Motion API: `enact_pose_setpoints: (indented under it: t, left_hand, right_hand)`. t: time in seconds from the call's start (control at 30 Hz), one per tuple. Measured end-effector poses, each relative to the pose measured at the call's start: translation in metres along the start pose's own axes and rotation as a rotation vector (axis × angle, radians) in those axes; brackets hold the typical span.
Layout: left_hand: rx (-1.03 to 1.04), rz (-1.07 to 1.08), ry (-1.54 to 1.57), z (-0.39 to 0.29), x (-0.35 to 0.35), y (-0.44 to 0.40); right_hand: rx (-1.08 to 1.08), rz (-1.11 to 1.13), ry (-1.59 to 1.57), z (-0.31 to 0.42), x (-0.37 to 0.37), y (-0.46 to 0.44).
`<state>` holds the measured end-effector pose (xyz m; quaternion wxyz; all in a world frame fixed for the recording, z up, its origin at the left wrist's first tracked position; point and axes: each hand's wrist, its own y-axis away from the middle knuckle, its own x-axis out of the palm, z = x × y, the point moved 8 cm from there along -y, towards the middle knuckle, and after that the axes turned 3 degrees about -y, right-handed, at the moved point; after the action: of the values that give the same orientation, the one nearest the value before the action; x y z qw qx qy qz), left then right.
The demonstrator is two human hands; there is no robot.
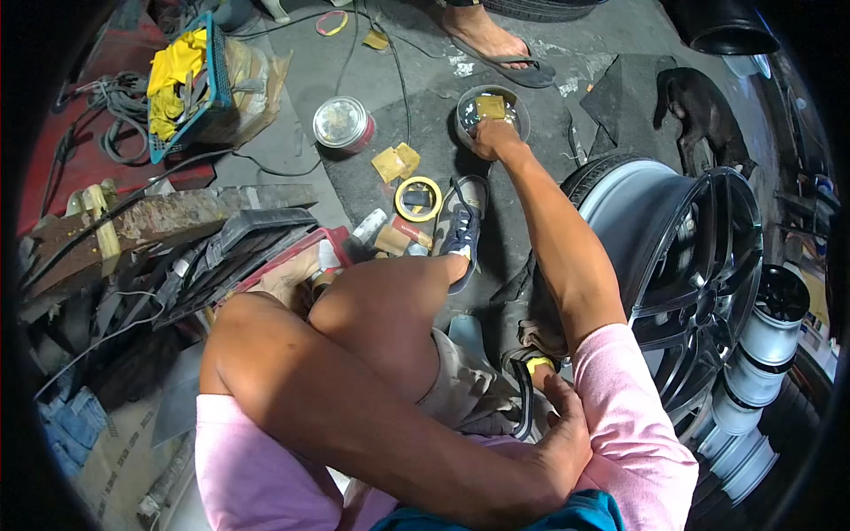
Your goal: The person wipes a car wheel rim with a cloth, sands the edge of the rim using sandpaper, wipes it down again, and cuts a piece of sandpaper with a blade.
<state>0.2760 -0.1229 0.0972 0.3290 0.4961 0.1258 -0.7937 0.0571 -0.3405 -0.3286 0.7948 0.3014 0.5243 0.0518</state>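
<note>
My right hand reaches down into a round grey bowl on the floor, its fingers curled in at the near side. Just beyond the fingers, a square piece of yellow sandpaper shows inside the bowl. What the fingers hold is hidden. My left arm crosses my lap, and my left hand lies low by my right pink sleeve. Its fingertips are partly hidden beside a small bright yellow patch and a black strip.
Nearby lie a paint can, folded sandpaper and a yellow tape roll. Wheel rims stand at right, near a black dog. Another person's sandalled foot is ahead. Cables cross the floor by a blue basket.
</note>
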Motion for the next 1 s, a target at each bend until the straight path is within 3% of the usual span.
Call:
enact_pose_setpoints:
  t: [0.07,0.17,0.27,0.33,0.37,0.43,0.6,1.0]
  left_hand:
    - [0.119,0.249,0.468,-0.073,-0.001,-0.083]
    - [-0.022,0.366,0.702,-0.075,-0.001,-0.093]
    - [-0.114,0.348,0.750,-0.064,-0.003,-0.087]
    - [-0.153,0.337,0.750,-0.061,-0.003,-0.085]
    - [-0.167,0.337,0.742,-0.062,-0.003,-0.084]
    - [-0.178,0.338,0.733,-0.061,-0.005,-0.084]
    - [-0.214,0.301,0.885,-0.040,-0.013,-0.073]
    - [-0.241,0.277,0.920,-0.039,-0.015,-0.074]
  right_hand:
    - [0.024,-0.015,0.038,-0.005,-0.001,0.001]
    - [0.017,-0.030,-0.058,-0.026,0.013,-0.002]
    - [0.015,-0.187,-0.146,-0.036,0.002,0.008]
    - [0.132,-0.396,-0.457,-0.046,-0.023,0.035]
    - [0.133,-0.395,-0.453,-0.045,-0.029,0.044]
    - [0.238,-0.475,-0.773,-0.062,-0.030,0.059]
    - [0.431,-0.737,-0.843,-0.088,-0.028,0.086]
    - [0.407,-0.834,-0.680,-0.105,-0.011,0.111]
